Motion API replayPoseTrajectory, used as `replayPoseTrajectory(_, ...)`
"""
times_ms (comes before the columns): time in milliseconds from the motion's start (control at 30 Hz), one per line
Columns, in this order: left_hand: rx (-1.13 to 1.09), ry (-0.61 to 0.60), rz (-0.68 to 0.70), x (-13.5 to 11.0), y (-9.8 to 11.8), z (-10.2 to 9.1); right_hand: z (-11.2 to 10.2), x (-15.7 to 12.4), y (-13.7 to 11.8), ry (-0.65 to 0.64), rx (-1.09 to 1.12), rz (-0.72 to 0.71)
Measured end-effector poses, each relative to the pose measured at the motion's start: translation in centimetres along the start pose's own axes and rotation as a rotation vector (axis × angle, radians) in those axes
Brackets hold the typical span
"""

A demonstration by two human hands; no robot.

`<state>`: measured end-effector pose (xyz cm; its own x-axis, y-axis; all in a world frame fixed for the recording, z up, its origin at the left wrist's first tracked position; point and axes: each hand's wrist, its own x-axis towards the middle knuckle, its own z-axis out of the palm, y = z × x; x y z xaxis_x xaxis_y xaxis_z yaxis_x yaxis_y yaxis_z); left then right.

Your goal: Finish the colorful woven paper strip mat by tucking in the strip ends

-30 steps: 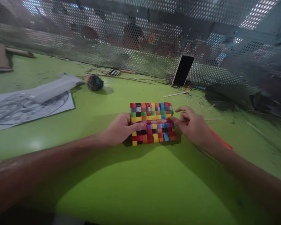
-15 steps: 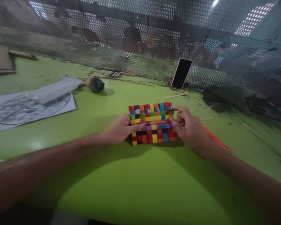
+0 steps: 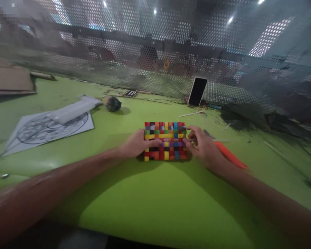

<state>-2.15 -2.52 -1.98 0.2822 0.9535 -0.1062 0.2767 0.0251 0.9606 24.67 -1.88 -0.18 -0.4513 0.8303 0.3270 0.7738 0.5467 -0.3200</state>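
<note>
A small mat woven from red, yellow, green, blue, black and orange strips (image 3: 166, 148) is held over the green table. My left hand (image 3: 134, 143) grips its left edge, thumb lying across the front and the other fingers hidden behind. At the right edge, my right hand (image 3: 200, 145) has thumb and index finger close to the weave, fingers curled; whether a strip sits between them I cannot make out. Beside that hand, partly behind the wrist, lies an orange-handled tool (image 3: 230, 155) with a grey tip.
The green table (image 3: 155, 197) runs back to a perforated metal screen (image 3: 119, 45). A phone (image 3: 197, 90) leans against it. To the left are a printed sheet (image 3: 54, 131), a white wrapped roll (image 3: 72, 111), a dark ball (image 3: 113, 103) and cardboard (image 3: 10, 80). Dark scraps (image 3: 246, 114) lie right.
The camera view has shifted, so the background sits lower. The mat looks slightly flatter and more level; both hands keep their places at its sides. More of the orange-handled tool shows.
</note>
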Motion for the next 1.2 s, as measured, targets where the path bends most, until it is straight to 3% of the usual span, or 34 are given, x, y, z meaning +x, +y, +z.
replayPoseTrajectory(100, 0.008, 0.089, -0.042, 0.3, -0.1, -0.6, -0.5, 0.1, 0.7, -0.037, 0.026, -0.017)
replayPoseTrajectory(400, 0.055, -0.019, -0.067, 1.0, -0.2, -1.1, 0.7, -0.3, 2.1, 0.028, 0.085, -0.106)
replayPoseTrajectory(533, 0.054, -0.037, -0.010, 1.1, -0.5, -1.1, 1.1, -0.4, 2.0, 0.049, 0.108, -0.121)
replayPoseTrajectory(667, 0.022, -0.040, 0.006, 1.2, -0.4, -1.2, 1.0, -0.5, 1.5, 0.064, 0.077, -0.098)
replayPoseTrajectory(767, -0.017, -0.005, -0.064, 1.1, -0.3, -1.1, 0.9, -0.5, 1.7, 0.125, 0.046, -0.079)
replayPoseTrajectory(900, -0.219, 0.037, -0.104, 1.2, -0.6, -1.0, 0.6, -0.2, 2.7, 0.202, 0.037, -0.034)
replayPoseTrajectory(1033, -0.289, 0.060, -0.096, 1.1, -0.9, -0.6, 0.0, 0.3, 2.7, 0.164, 0.096, 0.057)
replayPoseTrajectory(1200, -0.178, 0.158, -0.042, 0.1, -0.3, 0.7, 0.1, 0.4, 0.6, 0.130, 0.124, 0.176)
